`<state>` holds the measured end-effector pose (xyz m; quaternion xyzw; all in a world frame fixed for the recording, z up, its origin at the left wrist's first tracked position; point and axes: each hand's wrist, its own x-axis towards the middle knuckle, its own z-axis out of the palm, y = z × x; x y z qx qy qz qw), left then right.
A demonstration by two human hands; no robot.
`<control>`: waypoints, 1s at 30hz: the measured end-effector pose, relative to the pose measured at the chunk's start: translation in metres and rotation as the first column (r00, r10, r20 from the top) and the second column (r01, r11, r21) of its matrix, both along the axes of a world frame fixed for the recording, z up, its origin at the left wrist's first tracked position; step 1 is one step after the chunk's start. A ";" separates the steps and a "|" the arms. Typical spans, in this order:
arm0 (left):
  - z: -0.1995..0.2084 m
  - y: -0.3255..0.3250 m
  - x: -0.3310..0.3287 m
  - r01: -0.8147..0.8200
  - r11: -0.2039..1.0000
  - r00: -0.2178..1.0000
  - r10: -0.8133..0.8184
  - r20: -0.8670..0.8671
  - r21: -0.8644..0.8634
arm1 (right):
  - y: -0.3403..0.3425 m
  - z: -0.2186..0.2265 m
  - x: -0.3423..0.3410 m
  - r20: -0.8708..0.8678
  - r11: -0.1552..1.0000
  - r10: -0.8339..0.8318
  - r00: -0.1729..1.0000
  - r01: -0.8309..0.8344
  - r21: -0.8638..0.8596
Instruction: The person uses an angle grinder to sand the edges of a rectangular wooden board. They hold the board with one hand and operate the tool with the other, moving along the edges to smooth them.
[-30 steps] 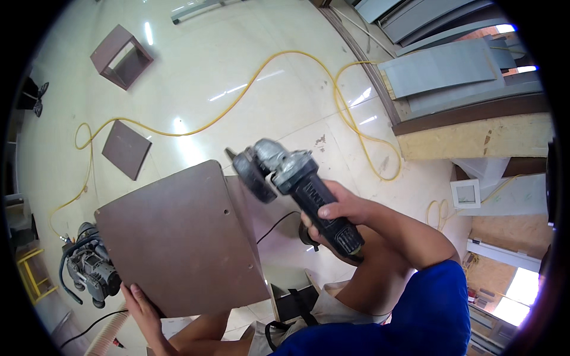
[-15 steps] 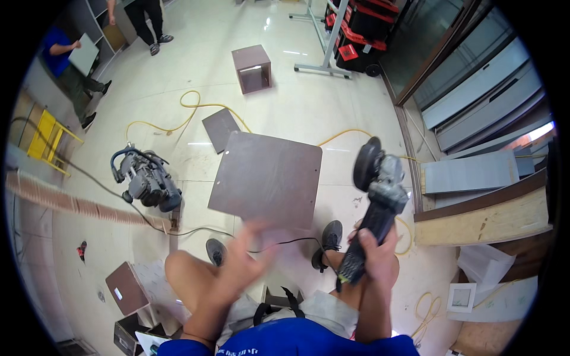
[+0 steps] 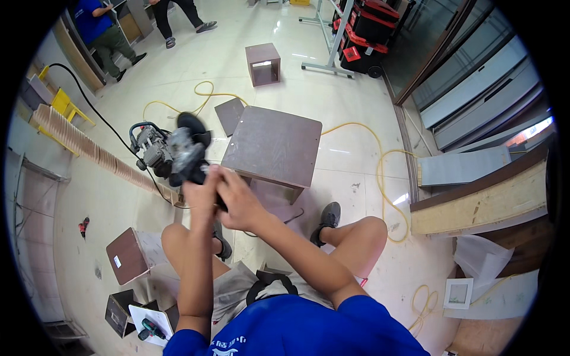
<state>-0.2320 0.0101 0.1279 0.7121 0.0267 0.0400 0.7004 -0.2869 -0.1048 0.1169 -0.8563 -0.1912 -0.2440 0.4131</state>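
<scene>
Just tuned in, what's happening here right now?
A seated person grips an angle grinder with both hands, left hand and right hand together on its body, raised above the knees. A brown wooden box stands on the floor ahead, untouched. An air compressor and yellow hose lie nearby.

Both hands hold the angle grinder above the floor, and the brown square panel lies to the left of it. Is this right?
Not quite. In the head view both hands, left hand and right hand, hold the angle grinder, but the brown square panel lies to its right, not its left.
</scene>
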 end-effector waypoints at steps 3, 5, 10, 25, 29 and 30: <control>-0.023 0.050 0.038 -0.129 0.987 0.986 0.116 -0.119 -0.101 | -0.019 -0.027 0.014 -0.088 0.947 0.296 0.951 -0.304 -0.103; -0.030 0.093 0.065 -0.078 0.994 0.991 0.069 -0.111 -0.076 | -0.067 -0.037 0.022 -0.242 0.946 0.124 0.962 -0.189 -0.265; -0.048 0.134 0.155 0.192 0.981 0.935 -0.185 -0.304 -0.009 | -0.143 -0.080 0.014 -0.292 0.677 -0.439 0.850 0.100 -0.729; -0.110 0.040 0.266 0.616 0.760 0.551 -0.605 -0.575 -0.210 | -0.239 -0.073 0.009 -0.495 0.693 -0.140 0.858 -0.272 -0.668; -0.111 0.031 0.269 0.606 0.758 0.531 -0.610 -0.589 -0.239 | -0.219 -0.066 0.011 -0.501 0.883 -0.175 0.848 -0.089 -0.460; -0.112 0.035 0.269 0.647 0.721 0.497 -0.646 -0.579 -0.248 | -0.216 -0.070 0.010 -0.481 0.911 -0.196 0.855 -0.023 -0.411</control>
